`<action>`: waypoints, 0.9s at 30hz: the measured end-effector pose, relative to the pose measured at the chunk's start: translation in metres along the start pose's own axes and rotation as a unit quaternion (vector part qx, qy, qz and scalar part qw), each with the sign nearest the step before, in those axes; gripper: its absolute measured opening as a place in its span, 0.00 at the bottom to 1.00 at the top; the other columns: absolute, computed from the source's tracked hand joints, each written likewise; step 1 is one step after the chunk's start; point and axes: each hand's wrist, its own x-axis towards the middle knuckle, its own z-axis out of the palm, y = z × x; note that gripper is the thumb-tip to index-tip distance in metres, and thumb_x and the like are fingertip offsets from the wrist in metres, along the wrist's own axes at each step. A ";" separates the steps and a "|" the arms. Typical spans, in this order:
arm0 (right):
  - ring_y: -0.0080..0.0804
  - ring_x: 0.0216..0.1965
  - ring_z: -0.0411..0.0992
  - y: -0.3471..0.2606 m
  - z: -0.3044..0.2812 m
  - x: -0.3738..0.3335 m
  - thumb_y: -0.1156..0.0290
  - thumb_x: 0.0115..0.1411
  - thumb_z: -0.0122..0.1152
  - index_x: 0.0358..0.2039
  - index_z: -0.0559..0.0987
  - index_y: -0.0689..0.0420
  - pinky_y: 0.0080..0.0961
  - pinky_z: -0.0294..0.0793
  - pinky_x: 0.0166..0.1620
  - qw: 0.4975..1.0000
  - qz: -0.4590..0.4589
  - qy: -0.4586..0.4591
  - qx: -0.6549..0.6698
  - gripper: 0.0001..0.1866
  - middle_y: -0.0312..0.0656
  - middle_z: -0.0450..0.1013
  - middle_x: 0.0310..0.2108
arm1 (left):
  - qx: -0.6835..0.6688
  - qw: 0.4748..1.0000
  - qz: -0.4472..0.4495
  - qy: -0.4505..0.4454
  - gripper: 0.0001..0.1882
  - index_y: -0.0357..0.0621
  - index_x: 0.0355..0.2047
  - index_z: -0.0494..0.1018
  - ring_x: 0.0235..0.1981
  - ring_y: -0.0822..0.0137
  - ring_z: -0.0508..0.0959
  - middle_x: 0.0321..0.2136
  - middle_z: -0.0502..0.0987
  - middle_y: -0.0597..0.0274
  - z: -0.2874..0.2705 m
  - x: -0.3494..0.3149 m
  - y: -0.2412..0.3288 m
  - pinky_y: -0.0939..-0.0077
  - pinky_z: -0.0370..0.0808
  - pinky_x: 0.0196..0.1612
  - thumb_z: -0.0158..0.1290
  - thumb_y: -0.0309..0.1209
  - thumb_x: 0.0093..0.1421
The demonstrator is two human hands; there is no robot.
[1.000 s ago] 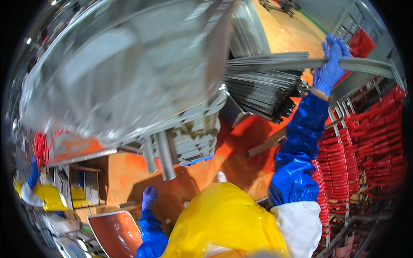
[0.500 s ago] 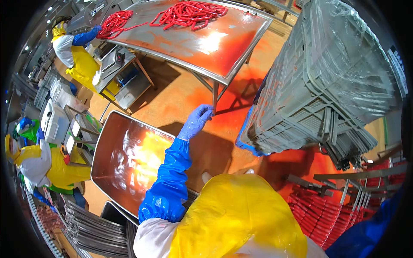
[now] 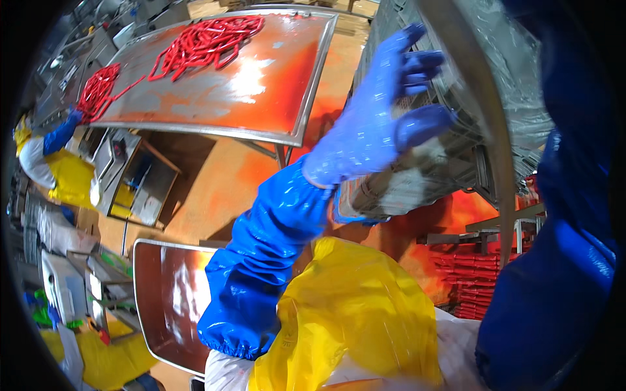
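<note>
My left hand (image 3: 385, 107), in a blue-violet glove, is raised in front of me with its fingers apart and nothing in it. Its fingers and thumb point toward a long, flat, greyish bar (image 3: 484, 85) that looks curved and passes close to the camera. Whether they touch it I cannot tell. My right arm (image 3: 554, 260), in a dark blue sleeve, reaches up along the right rim; its hand is out of the picture. Beyond the bar stands a tall stack of grey plastic crates (image 3: 398, 189) with clear film around its upper part.
Red sausage links (image 3: 208, 45) lie on a wet steel table (image 3: 195, 107). A steel tub (image 3: 171, 300) stands at lower left. Red sausages (image 3: 473, 280) hang in rows at right. Two co-workers in yellow aprons (image 3: 72, 182) (image 3: 107, 355) stand at left.
My left hand has risen up and to the right, and its fingers have spread. The right arm has come up, and the bar has entered the view. The view has turned right.
</note>
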 end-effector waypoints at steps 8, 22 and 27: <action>0.48 0.35 0.75 -0.002 0.164 0.131 0.48 0.62 0.51 0.44 0.74 0.63 0.37 0.75 0.39 0.974 -0.033 -0.224 0.002 0.27 0.55 0.74 0.36 | -0.234 0.957 -0.117 0.129 0.14 0.49 0.33 0.66 0.10 0.75 0.57 0.12 0.53 0.73 -0.111 0.090 -0.037 0.75 0.61 0.14 0.41 0.45 0.67; 0.50 0.26 0.74 -0.013 0.393 0.058 0.62 0.47 0.63 0.27 0.74 0.53 0.42 0.73 0.30 0.956 0.236 -0.175 0.025 0.11 0.46 0.73 0.22 | -0.232 0.928 -0.105 0.272 0.19 0.51 0.20 0.61 0.21 0.74 0.67 0.17 0.65 0.70 -0.577 0.186 -0.100 0.77 0.68 0.29 0.46 0.44 0.66; 0.47 0.25 0.75 0.050 0.402 0.070 0.67 0.43 0.60 0.21 0.77 0.52 0.42 0.73 0.27 0.967 0.222 -0.068 -0.107 0.04 0.43 0.73 0.20 | -0.145 0.923 -0.196 0.299 0.22 0.44 0.38 0.71 0.39 0.60 0.76 0.35 0.76 0.60 -0.618 0.167 -0.131 0.63 0.72 0.50 0.45 0.51 0.65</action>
